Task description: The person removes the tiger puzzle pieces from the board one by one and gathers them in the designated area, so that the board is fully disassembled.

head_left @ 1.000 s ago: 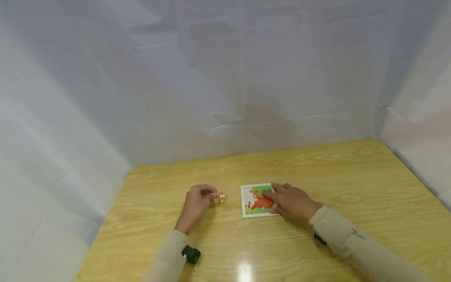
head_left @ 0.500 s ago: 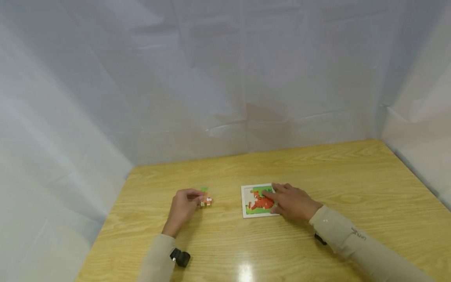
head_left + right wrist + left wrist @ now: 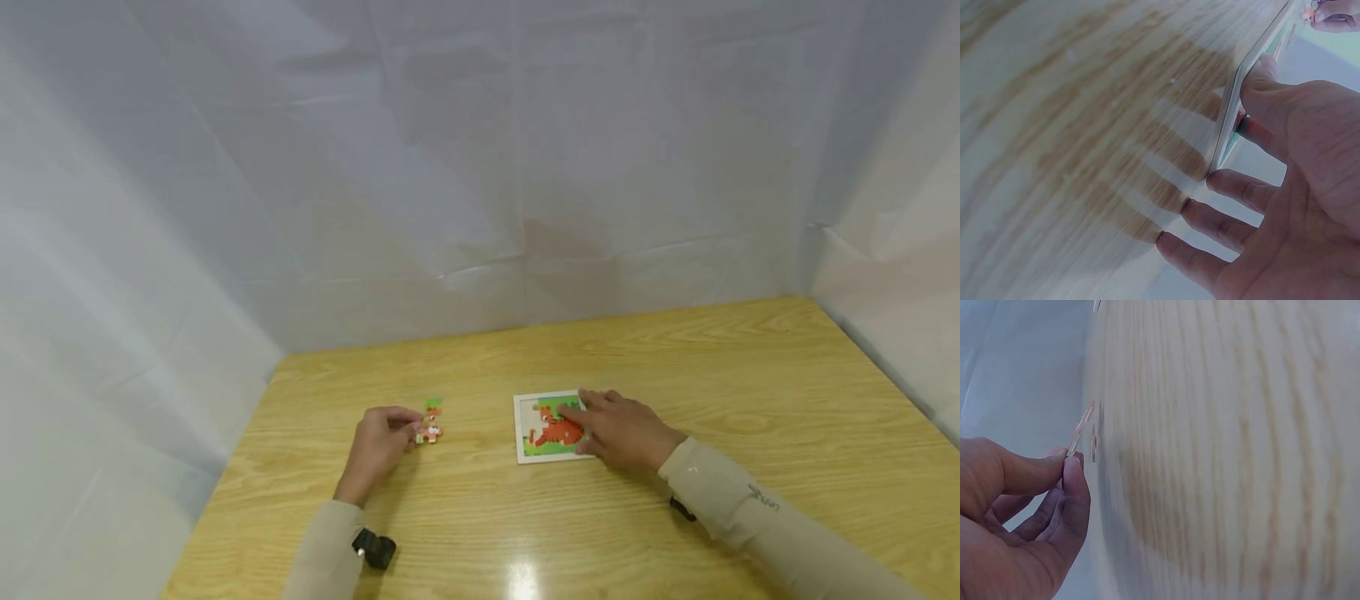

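My left hand point(image 3: 381, 446) pinches an orange jigsaw puzzle piece point(image 3: 429, 435) with white and green parts between thumb and fingertips. In the left wrist view the piece point(image 3: 1084, 422) is seen almost edge-on, tilted just above the table. Close beyond it lies a green and orange puzzle piece point(image 3: 434, 406). To the right, a white-rimmed puzzle tray point(image 3: 518, 437) holds joined pieces of an orange striped animal on green; its upper left part is bare. My right hand point(image 3: 628, 429) rests across the tray's right side, index finger on the pieces, thumb at the near edge, other fingertips touching the table.
The wooden table point(image 3: 675, 367) carries the tray and the pieces. White sheeting point(image 3: 480, 183) hangs behind the table and along both sides. A black strap device point(image 3: 377, 550) sits on the left wrist.
My left hand has moved left with its piece, away from the tray, to beside the loose green and orange piece, which its fingers hid earlier. My right hand and the tray stay still.
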Tool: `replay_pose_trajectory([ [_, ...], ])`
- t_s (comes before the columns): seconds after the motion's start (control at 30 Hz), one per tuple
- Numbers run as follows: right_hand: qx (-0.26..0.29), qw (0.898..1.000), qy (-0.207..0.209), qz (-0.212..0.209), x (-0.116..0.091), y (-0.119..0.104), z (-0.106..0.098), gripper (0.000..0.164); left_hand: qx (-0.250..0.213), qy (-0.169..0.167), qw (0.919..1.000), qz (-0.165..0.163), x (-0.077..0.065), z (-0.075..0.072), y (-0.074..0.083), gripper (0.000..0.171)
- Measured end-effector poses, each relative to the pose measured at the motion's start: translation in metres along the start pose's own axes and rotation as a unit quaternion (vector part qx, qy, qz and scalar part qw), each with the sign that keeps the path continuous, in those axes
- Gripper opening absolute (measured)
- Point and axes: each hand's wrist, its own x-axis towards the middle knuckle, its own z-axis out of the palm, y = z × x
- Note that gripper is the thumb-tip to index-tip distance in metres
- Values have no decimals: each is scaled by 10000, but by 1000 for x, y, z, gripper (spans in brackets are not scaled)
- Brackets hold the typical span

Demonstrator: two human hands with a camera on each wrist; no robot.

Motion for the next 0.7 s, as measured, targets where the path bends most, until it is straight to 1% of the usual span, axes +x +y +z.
replay_pose_trajectory([
  [0.1, 31, 10000, -9, 5, 0, 0, 0, 60, 47, 33, 10000, -3, 1, 1, 0, 12],
  [0.43, 59, 9999, -59, 70, 1, -1, 0, 61, 455, 108, 9989, 86, 5, 4, -1, 9],
  [0.7, 128, 9998, -118, 113, 1, -2, 0, 61, 502, 37, 9987, 56, 5, 5, -1, 9],
])
